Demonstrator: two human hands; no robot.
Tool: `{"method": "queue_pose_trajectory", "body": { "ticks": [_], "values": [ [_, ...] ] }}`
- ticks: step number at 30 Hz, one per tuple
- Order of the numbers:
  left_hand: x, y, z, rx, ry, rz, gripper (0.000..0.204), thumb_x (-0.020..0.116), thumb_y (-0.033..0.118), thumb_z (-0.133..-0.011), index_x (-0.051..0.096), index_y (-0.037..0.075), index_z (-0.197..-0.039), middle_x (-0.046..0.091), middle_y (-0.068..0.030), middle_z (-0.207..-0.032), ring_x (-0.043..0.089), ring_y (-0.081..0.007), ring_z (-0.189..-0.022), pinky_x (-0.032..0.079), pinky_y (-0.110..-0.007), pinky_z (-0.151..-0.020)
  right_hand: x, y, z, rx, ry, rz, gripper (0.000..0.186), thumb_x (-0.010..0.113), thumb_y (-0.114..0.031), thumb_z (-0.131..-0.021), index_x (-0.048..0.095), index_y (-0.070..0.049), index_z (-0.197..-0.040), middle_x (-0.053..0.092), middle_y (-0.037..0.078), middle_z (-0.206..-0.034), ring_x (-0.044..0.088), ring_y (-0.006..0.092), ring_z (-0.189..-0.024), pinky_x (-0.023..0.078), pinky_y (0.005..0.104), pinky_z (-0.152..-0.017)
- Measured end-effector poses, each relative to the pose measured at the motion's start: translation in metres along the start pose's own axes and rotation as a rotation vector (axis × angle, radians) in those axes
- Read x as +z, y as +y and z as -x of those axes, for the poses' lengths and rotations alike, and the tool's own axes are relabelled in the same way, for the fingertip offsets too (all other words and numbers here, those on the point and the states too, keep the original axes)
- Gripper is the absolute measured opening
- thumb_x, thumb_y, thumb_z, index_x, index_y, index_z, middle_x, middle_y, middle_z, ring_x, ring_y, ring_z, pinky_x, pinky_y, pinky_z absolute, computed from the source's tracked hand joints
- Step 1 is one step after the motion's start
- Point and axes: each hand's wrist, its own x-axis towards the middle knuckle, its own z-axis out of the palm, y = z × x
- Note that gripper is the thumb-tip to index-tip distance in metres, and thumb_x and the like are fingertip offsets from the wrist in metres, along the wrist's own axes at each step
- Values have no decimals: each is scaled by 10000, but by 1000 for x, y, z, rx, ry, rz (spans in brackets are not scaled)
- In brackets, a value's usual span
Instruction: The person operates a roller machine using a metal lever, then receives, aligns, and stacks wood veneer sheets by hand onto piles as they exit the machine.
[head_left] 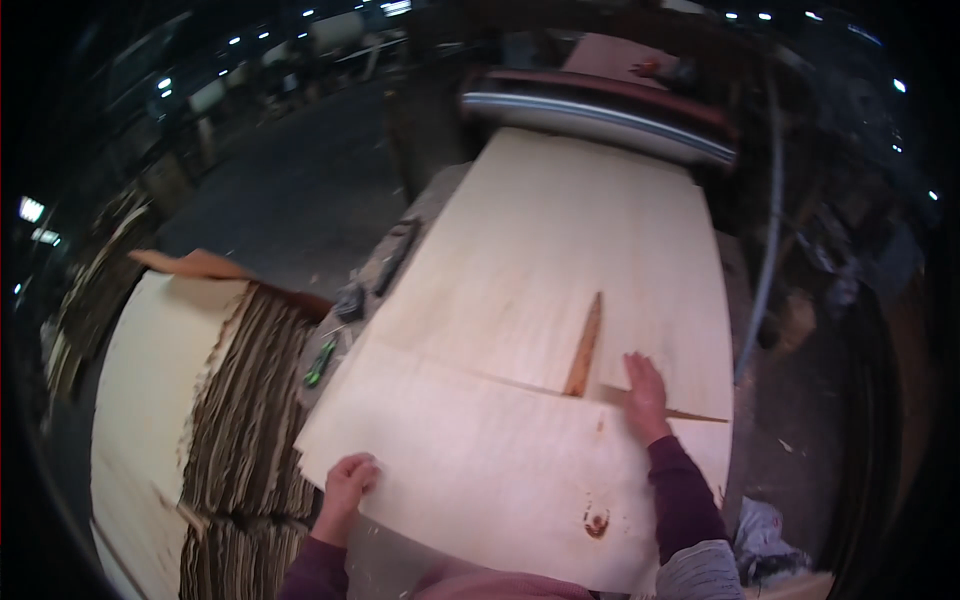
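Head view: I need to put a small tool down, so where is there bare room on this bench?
Bare veneer lies between the roller and the long split, and on the front sheet between the left hand and right hand. The bench's left edge is crowded with small tools; the veneer stack borders it.

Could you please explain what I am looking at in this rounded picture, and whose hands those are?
The picture comes from a wide fisheye camera worn on a person's head, looking down, so straight edges bend. The two hands are that person's own. The left hand grips the near left edge of a pale wood veneer sheet. The right hand lies flat, palm down, on it beside a long split in a second veneer sheet that runs up to a metal roller of a machine. On the left stands a tall stack of veneer sheets. Beside the bench edge lies a green-handled tool.
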Motion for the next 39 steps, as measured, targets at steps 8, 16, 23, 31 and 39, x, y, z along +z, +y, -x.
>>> {"method": "queue_pose_trajectory", "body": {
  "ticks": [8, 16, 23, 31, 39],
  "values": [
    [-81, -17, -67, 282, 387, -1170, 385, 718, 283, -772, 655, 29, -1055, 658, -202, -1002, 643, -347, -932, 512, -418, -799, 22, -26, -38, 159, -138, 82, 509, 587, -227, -900, 481, 16, -1334, 470, 244, -1397, 428, 448, -1281, 385, 492, -1056],
    [-95, 26, -76, 237, 279, -933, 376, 743, 295, -768, 656, 24, -1014, 678, -144, -915, 663, -287, -841, 520, -377, -748, -18, -110, 163, 126, -134, -69, 543, 636, -204, -859, 489, 4, -1338, 442, 241, -1431, 358, 460, -1343, 296, 526, -1105],
    [-131, 53, -31, -169, -467, 54, 412, 653, 220, -905, 548, 51, -1266, 667, -103, -1078, 670, -258, -884, 564, -397, -787, -57, -207, 293, 162, -206, -59, 659, 733, -345, -783, 519, -15, -1312, 433, 230, -1434, 363, 464, -1335, 303, 573, -1073],
    [-75, 28, 7, -128, -517, 446, 484, 561, 127, -957, 389, 101, -1408, 555, -114, -1300, 608, -281, -1124, 557, -467, -899, -80, -260, 284, 117, -159, 47, 811, 783, -508, -697, 526, -67, -1327, 465, 154, -1426, 406, 400, -1328, 335, 554, -1048],
    [-68, 52, 20, -70, -607, 865, 506, 500, 85, -954, 352, 36, -1435, 450, -159, -1433, 443, -315, -1328, 365, -471, -1124, -101, -255, 260, 120, -59, 48, 756, 701, -181, -669, 479, -102, -1387, 457, 141, -1434, 405, 371, -1338, 332, 542, -1064]
  ]
}}
